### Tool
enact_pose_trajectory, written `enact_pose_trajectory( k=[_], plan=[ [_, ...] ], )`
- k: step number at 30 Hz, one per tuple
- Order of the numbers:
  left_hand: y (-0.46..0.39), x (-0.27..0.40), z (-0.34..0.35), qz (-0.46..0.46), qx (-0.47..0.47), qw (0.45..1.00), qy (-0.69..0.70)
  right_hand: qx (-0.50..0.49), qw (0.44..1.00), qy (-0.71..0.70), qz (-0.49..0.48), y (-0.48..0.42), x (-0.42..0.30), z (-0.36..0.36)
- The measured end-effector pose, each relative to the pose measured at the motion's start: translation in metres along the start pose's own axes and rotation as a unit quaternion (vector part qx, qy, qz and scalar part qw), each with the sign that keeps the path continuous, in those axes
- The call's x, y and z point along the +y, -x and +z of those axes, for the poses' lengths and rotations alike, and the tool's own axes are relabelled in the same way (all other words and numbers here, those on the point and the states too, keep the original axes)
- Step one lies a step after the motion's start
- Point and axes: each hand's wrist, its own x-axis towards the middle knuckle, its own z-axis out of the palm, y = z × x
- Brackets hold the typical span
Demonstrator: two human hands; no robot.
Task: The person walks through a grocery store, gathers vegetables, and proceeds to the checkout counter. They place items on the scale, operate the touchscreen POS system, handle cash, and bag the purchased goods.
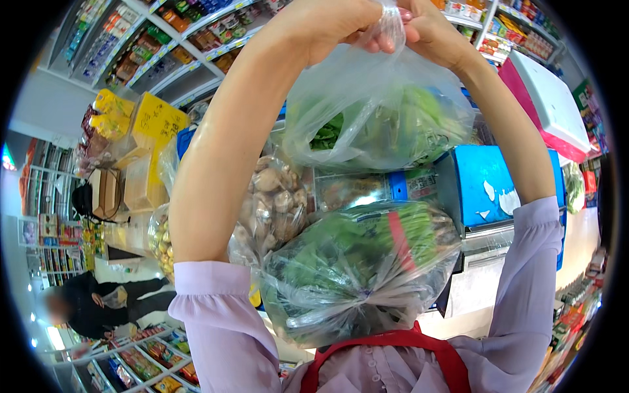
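My left hand and my right hand meet at the top edge, at the gathered neck of a clear plastic bag of leafy greens. The fingers of my left hand grip the twisted neck; my right hand is against it, its fingers partly cut off by the frame. Below that bag, nearer my body, lies a second knotted clear bag of green vegetables with a red band round them. A clear bag of mushrooms sits beside my left forearm.
A blue-topped scale or box stands under my right forearm, with a white and pink foam box beyond. Yellow and wooden boxes are at left. A person holding a bag stands at lower left. Stocked shelves surround the area.
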Motion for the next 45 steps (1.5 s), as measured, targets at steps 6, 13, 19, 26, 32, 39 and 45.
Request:
enact_pose_trajectory(
  k=[6,13,19,26,32,39,45],
  plan=[
    [-0.016,-0.038,-0.03,-0.049,0.139,0.988,-0.051,0.03,0.996,0.06,0.064,0.012,0.013,-0.023],
    [-0.021,-0.188,-0.082,-0.17,0.3,0.938,-0.047,0.124,0.825,0.443,0.329,0.095,0.028,-0.072],
    [-0.051,-0.279,-0.068,-0.198,0.38,0.898,-0.096,0.026,0.845,0.42,0.33,0.152,0.065,-0.09],
    [-0.037,-0.345,-0.085,-0.296,0.452,0.84,0.044,0.147,0.896,0.198,0.37,0.193,0.059,-0.09],
    [-0.02,-0.31,-0.089,-0.237,0.366,0.861,0.262,0.294,0.922,-0.176,0.181,0.215,0.086,-0.119],
    [0.017,-0.183,-0.077,-0.13,0.132,0.979,0.086,0.207,0.954,-0.084,0.2,0.182,0.075,-0.106],
    [0.154,-0.159,-0.083,-0.078,0.041,0.907,-0.412,0.222,0.859,0.397,0.233,0.212,0.064,-0.096]
  ],
)
